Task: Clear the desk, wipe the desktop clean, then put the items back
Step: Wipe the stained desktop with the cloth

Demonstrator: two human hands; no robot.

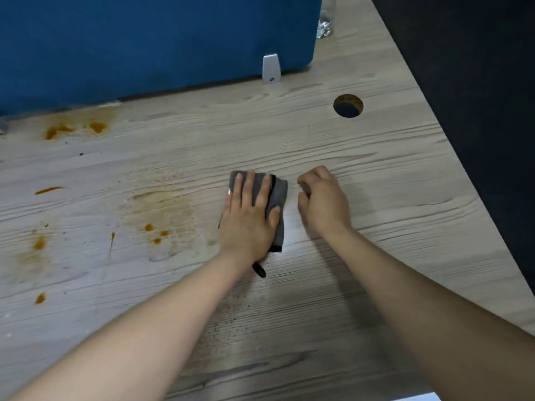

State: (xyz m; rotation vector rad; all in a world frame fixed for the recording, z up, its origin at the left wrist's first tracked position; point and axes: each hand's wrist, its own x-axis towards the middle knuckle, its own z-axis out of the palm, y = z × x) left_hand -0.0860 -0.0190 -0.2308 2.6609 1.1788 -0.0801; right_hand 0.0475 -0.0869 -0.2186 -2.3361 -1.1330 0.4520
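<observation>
The left hand point(249, 218) presses a folded grey cloth point(278, 198) flat with straight, spread fingers on the stained pale wood-grain desktop point(376, 175); the right hand point(321, 201) rests just beside it, fingers curled, holding nothing.

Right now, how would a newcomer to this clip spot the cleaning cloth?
On the pale wood-grain desk, below the blue partition, look near the centre. The folded grey cloth lies flat under the left hand, the only fabric there, right of the orange stains.
</observation>
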